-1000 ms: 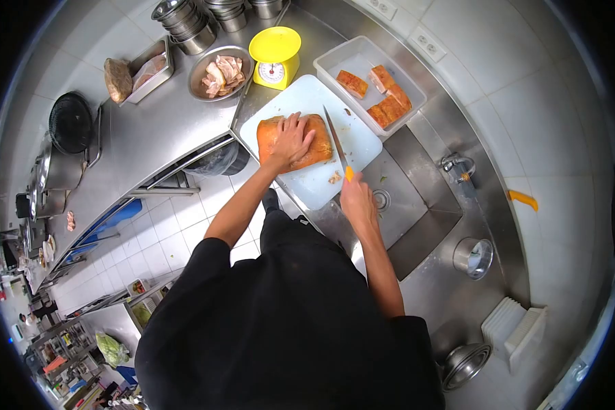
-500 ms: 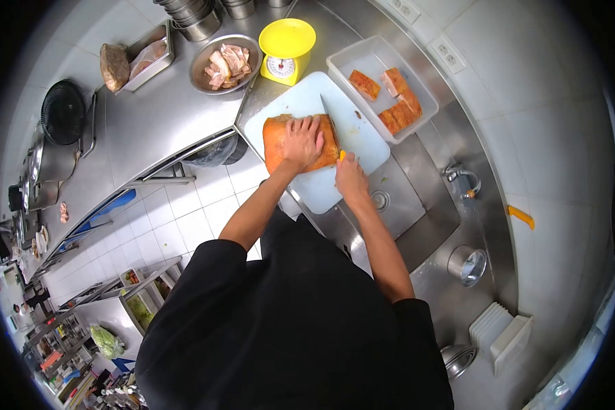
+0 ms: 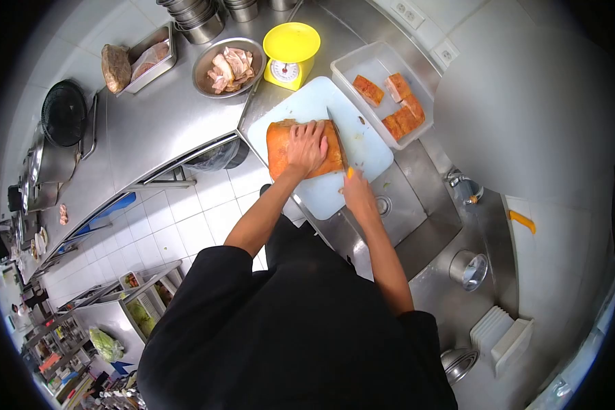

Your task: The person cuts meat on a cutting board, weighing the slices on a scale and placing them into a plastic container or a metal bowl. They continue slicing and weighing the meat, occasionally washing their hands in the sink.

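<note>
A large slab of meat [image 3: 278, 152] with an orange-brown surface lies on the pale blue cutting board [image 3: 376, 158]. My left hand [image 3: 307, 145] rests flat on top of it, fingers stretched out. My right hand [image 3: 359, 193] is closed round the yellow handle of a knife [image 3: 339, 137]. The blade runs along the slab's right side, just beyond my left fingers, its tip pointing away from me over the board. Small scraps dot the board around the slab.
Beyond the board stand a yellow kitchen scale [image 3: 291, 51] and a metal bowl [image 3: 199, 78] of sliced meat. A translucent tub [image 3: 411, 141] holds several meat pieces. The sink [image 3: 413, 212] and faucet [image 3: 466, 188] lie at right. A blurred grey shape [image 3: 533, 116] covers the upper right.
My right hand has drawn the knife slightly back towards me along the slab's side. The left hand stays on the meat. A blurred grey shape has appeared at the upper right.
</note>
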The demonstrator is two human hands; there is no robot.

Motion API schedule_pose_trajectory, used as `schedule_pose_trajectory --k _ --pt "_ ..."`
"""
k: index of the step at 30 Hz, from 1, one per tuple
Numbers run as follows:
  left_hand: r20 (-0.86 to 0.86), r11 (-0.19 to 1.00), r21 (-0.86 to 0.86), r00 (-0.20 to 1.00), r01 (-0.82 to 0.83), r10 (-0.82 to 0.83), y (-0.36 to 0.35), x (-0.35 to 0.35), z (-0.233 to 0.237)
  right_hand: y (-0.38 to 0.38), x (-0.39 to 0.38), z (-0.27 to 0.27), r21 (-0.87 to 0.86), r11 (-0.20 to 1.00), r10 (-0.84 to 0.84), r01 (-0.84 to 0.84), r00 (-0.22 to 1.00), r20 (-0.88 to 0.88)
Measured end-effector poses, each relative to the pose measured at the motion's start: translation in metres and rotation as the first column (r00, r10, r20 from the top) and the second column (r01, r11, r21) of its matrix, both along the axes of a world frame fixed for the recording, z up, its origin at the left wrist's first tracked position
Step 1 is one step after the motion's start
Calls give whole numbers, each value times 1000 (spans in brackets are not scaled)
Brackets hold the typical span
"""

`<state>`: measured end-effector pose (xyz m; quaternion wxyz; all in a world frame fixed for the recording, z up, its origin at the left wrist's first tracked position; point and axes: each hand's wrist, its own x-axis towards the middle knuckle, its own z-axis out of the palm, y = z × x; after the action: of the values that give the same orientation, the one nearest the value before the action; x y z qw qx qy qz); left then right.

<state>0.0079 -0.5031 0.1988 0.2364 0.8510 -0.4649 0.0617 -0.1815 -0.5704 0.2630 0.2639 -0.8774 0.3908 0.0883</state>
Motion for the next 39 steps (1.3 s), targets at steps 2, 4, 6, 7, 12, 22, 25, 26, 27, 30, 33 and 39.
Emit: schedule_pose_trajectory --k 2,4,6,7,12,22,25,26,27,30,33,39 --pt "-22 1000 31 1000 -2 2 1 -2 2 17 -26 26 42 998 -35 39 995 -89" --pt "-35 999 41 999 -16 17 -1 2 4 17 -26 16 63 996 -56 63 993 -107" --pt "-45 999 40 999 -10 12 1 -2 6 18 -20 -35 80 991 -100 105 993 -59" --pt "-48 999 52 999 -1 3 1 -4 5 16 -14 -44 48 993 -104 107 993 -52" --pt "-99 996 -69 994 48 -55 7 5 -3 -11 -7 -37 -46 997 -57 57 998 -2" --pt "-28 987 -149 998 -62 58 46 47 -39 -43 -65 -67 -79 993 101 -87 974 200" --pt "-76 998 -48 996 -51 47 46 52 -40 -37 -58 -67 -44 989 150 -144 972 183" --pt "-87 999 -30 996 -29 26 44 57 -54 -37 -61 -78 -42 984 180 -175 961 209" --pt "-158 998 53 987 -22 30 42 60 -54 -38 -60 -88 -39 980 200 -196 952 233" --pt "-31 989 -19 988 -149 148 35 49 -69 -42 -56 -103 44 999 28 -32 996 87" --pt "-190 980 -18 963 -200 193 33 34 -71 -86 -74 -159 -82 993 93 -85 991 98" --pt "-163 962 -174 969 -211 183 64 15 -61 -61 -71 -134 -36 994 108 -103 981 159"
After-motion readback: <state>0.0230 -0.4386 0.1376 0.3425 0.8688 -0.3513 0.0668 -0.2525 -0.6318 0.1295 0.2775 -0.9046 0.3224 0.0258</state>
